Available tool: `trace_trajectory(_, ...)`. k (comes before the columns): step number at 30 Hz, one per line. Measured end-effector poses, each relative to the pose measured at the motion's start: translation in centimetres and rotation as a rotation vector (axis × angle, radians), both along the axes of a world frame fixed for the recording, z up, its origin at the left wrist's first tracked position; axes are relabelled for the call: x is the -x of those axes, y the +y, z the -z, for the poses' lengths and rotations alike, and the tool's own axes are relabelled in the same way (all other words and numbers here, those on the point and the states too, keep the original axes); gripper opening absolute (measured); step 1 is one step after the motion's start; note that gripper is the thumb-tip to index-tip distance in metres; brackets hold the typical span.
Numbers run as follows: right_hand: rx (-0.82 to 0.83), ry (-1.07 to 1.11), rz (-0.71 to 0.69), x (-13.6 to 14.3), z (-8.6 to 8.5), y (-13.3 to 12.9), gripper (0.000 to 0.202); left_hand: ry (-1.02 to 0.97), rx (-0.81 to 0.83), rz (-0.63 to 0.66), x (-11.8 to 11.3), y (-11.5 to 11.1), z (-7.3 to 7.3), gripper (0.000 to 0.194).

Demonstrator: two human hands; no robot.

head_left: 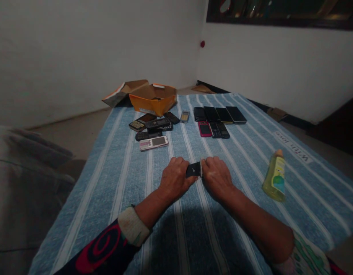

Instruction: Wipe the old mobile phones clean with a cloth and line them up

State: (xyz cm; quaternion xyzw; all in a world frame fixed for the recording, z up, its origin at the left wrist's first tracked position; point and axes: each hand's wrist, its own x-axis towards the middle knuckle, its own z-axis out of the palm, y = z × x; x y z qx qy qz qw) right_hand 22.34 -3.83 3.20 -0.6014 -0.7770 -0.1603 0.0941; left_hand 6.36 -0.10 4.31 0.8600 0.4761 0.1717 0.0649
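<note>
- Grip, L hand [174, 176]: thumb + fingers pinching L end of dark flat thing [193, 170], poss. phone.
- R hand [217, 175]: closed on pale scrap [202, 168], maybe cloth, at its R end.
- Long axis approx. L–R btwn both hands, ends hidden; neither nearer.
- Bottle [275, 177]: well apart, R.
- Silver phone [153, 143]: beyond, L.
- Orange box [161, 108]: farthest.
</note>
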Motion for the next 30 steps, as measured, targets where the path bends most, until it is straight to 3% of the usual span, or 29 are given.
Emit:
trace_trajectory(4, -0.042, 0.005, -0.082, 0.2, 0.3, -0.5, 0.015, 0.016, 0.003, -0.003, 0.0, 0.0, -0.1, 0.024)
trace_trajectory(10, 0.002, -0.013, 0.036, -0.1, 0.0, 0.3, 0.013, 0.024, 0.003, -0.015, 0.0, -0.1, -0.3, 0.027)
trace_trajectory(14, -0.045, 0.000, -0.066, 0.1, 0.3, -0.1, 0.015, 0.026, 0.003, -0.004, 0.0, 0.0, -0.4, 0.024)
trace_trajectory(19, -0.028, 0.006, -0.041, 0.4, 0.1, 0.3, 0.018, 0.025, 0.006, -0.018, 0.0, 0.0, -0.4, 0.025)
trace_trajectory(24, -0.010, 0.023, -0.142, 0.6, -0.1, 0.4, 0.016, 0.027, 0.002, -0.021, 0.0, 0.0, -0.2, 0.018)
trace_trajectory(30, 0.031, 0.025, -0.074, 1.2, -0.6, 1.0, 0.016, 0.012, -0.022, -0.016, 0.2, 0.2, 0.4, 0.020)
